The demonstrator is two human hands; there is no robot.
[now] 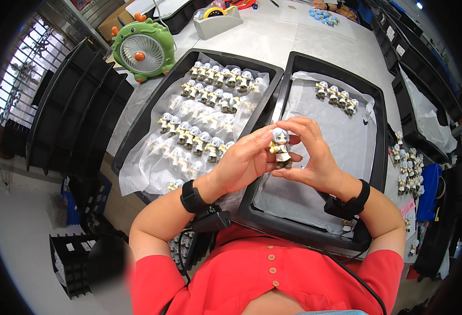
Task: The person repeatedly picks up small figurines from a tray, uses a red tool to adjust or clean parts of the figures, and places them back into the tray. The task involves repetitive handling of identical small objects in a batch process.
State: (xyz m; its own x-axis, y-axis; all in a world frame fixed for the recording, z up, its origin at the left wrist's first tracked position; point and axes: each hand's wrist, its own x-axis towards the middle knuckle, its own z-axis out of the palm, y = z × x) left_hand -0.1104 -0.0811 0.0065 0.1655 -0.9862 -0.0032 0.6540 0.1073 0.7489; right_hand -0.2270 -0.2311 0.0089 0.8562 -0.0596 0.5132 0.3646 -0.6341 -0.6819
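Observation:
A small toy figurine [280,148] with grey hair and a white outfit is held upright between both hands, above the near edge of the right tray. My left hand [244,160] grips it from the left side. My right hand [314,152] wraps it from the right, fingers curled over its head. Both wrists wear black bands. The left black tray [152,105] is lined with white plastic and holds several rows of the same figurines [196,139]. The right black tray [380,121] holds one short row of figurines [337,97] near its far end.
A green cartoon-shaped desk fan [142,50] stands beyond the left tray. A tape dispenser [217,18] sits at the back. More figurines [407,163] lie at the right by stacked black trays [425,68]. Empty black trays [73,110] stand stacked at the left.

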